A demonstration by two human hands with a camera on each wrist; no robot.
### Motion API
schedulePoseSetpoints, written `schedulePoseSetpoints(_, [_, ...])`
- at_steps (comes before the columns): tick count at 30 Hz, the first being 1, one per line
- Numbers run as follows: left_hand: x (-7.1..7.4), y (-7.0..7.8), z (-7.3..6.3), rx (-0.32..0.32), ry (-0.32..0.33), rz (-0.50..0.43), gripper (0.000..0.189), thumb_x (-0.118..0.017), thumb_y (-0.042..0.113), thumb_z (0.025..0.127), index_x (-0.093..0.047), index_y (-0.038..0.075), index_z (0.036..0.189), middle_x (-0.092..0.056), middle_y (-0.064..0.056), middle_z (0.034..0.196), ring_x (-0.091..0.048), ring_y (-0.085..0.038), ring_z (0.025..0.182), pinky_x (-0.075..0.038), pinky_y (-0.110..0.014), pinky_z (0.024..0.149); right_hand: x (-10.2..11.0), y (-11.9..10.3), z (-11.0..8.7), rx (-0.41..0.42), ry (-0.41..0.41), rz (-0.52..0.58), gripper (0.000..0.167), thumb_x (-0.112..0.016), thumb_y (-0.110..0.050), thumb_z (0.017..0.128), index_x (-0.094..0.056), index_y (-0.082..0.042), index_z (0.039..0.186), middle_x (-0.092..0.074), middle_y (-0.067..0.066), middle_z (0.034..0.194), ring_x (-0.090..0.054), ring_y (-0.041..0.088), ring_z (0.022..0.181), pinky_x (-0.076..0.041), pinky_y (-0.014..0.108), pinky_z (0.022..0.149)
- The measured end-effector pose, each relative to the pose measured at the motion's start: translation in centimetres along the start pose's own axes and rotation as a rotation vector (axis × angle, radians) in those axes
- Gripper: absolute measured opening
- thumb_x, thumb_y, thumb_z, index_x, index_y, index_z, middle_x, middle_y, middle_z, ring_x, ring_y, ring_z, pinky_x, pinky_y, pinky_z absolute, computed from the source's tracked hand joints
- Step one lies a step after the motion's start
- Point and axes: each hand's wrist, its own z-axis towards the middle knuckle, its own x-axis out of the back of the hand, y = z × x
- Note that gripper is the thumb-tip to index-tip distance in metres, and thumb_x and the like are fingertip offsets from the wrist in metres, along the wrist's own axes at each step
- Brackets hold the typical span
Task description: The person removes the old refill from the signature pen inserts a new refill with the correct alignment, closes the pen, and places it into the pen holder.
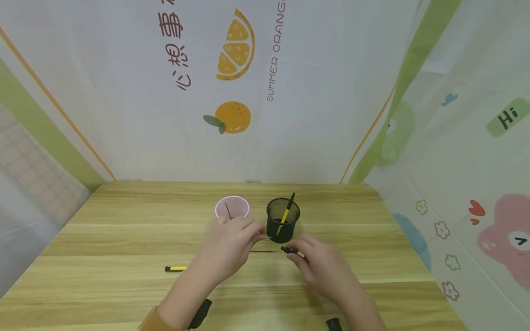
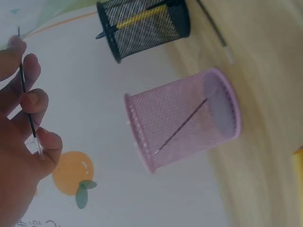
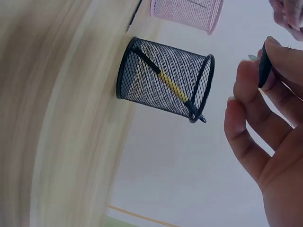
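Keeping both pinches light seems wise — the left hand (image 1: pixel 233 241) grips a thin refill (image 2: pixel 25 90) and the right hand (image 1: pixel 325 264) a black pen part (image 3: pixel 264 68), both near the black mesh cup (image 1: pixel 287 231) toward the table's (image 1: pixel 103 239) far edge — since such slim pieces could slip.

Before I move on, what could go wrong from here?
The left hand holds a slim dark rod, which could slip through the fingers.
The right hand has a small black piece at its fingertips; it might drop.
A loose rod lies on the table near both hands, so a nudge could roll it.
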Motion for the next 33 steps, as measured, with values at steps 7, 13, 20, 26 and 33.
schedulePoseSetpoints(7, [-0.5,1.3,-2.0,0.08,-0.062,-0.07,0.005,-0.076,0.024,0.097,-0.073,0.023,0.102,-0.075,0.012,0.092,-0.074,-0.011,0.087,-0.061,-0.039,0.077,-0.5,-0.3,-0.1,0.027,-0.005,-0.058,0.018,-0.085,-0.017,0.09,-0.074,-0.021,0.104,-0.072,-0.016,0.1,-0.062,-0.004,0.076,-0.053,0.016,0.067])
schedulePoseSetpoints(13, [-0.7,2.3,-3.0,0.138,-0.073,-0.089,0.008,-0.076,0.02,0.097,-0.073,0.023,0.105,-0.076,0.014,0.096,-0.071,-0.008,0.089,-0.058,-0.039,0.08,-0.6,-0.6,-0.2,0.053,0.008,-0.046,0.015,-0.083,-0.018,0.092,-0.075,-0.024,0.103,-0.07,-0.016,0.101,-0.064,-0.005,0.075,-0.052,0.015,0.065])
schedulePoseSetpoints(20, [-0.9,2.9,-3.5,0.137,-0.02,-0.08,0.014,-0.081,0.014,0.092,-0.076,0.022,0.103,-0.077,0.014,0.098,-0.072,-0.007,0.092,-0.058,-0.037,0.084,-0.8,-0.8,-0.2,0.062,0.009,-0.036,0.014,-0.083,-0.017,0.092,-0.075,-0.023,0.103,-0.069,-0.015,0.102,-0.063,-0.003,0.073,-0.05,0.014,0.063])
schedulePoseSetpoints(26, [-1.1,3.3,-3.4,0.111,0.014,-0.093,0.014,-0.083,0.012,0.089,-0.078,0.02,0.1,-0.078,0.012,0.096,-0.072,-0.007,0.091,-0.058,-0.036,0.085,-0.8,-1.0,-0.3,0.055,-0.004,-0.039,0.013,-0.083,-0.017,0.092,-0.075,-0.022,0.102,-0.07,-0.014,0.101,-0.063,-0.003,0.072,-0.049,0.014,0.062])
schedulePoseSetpoints(33, [-1.5,3.7,-3.5,0.104,0.015,-0.08,0.013,-0.085,0.016,0.087,-0.079,0.023,0.096,-0.078,0.014,0.091,-0.066,-0.006,0.084,-0.053,-0.032,0.08,-0.9,-1.1,-0.4,0.055,-0.03,-0.048,0.014,-0.084,-0.019,0.091,-0.075,-0.023,0.101,-0.068,-0.015,0.1,-0.059,-0.005,0.069,-0.046,0.012,0.06])
